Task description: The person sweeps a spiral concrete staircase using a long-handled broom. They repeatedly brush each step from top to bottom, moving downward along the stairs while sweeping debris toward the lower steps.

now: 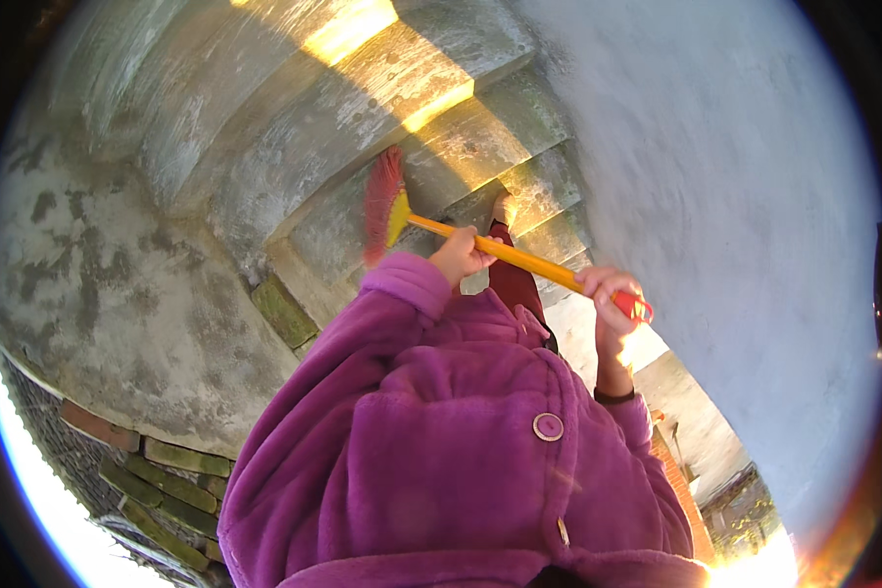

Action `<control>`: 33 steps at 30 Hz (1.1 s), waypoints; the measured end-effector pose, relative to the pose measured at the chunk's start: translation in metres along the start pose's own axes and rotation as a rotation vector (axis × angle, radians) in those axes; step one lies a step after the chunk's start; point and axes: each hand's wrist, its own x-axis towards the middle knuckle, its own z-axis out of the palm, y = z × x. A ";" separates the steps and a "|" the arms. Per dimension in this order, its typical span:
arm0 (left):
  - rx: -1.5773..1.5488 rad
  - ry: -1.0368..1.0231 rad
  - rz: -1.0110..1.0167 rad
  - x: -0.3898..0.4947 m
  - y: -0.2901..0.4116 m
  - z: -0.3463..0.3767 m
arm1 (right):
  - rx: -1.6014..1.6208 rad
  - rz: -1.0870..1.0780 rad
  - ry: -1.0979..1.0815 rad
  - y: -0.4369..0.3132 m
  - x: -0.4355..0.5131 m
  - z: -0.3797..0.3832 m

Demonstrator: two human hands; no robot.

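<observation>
Both of my hands are closed around the orange handle of a broom (523, 262). My left hand (461, 254) grips the handle's lower part, near the broom head. Towards the upper end, just below the red cap with its hanging loop, my right hand (608, 294) holds it. The red bristles (384, 198), set in a yellow head (398, 219), lie over a concrete step at the upper middle; whether they touch it I cannot tell. My purple coat sleeves reach up to both hands.
Concrete steps (338, 121) rise ahead, crossed by a sunlit band. A plastered wall (705, 184) borders them on the right. One foot (505, 209) stands on a step. A low concrete surface (117, 294) lies left, with mossy bricks (169, 485) below it.
</observation>
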 end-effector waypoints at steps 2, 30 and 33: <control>0.096 -0.041 -0.059 0.001 -0.021 0.002 | -0.030 -0.113 -0.040 -0.009 -0.026 -0.005; 0.464 -0.273 -0.055 -0.030 -0.091 0.016 | -0.064 -0.442 0.245 -0.012 -0.139 -0.016; 0.360 -0.345 -0.029 -0.036 -0.091 0.022 | -0.029 -0.563 0.188 -0.013 -0.125 -0.019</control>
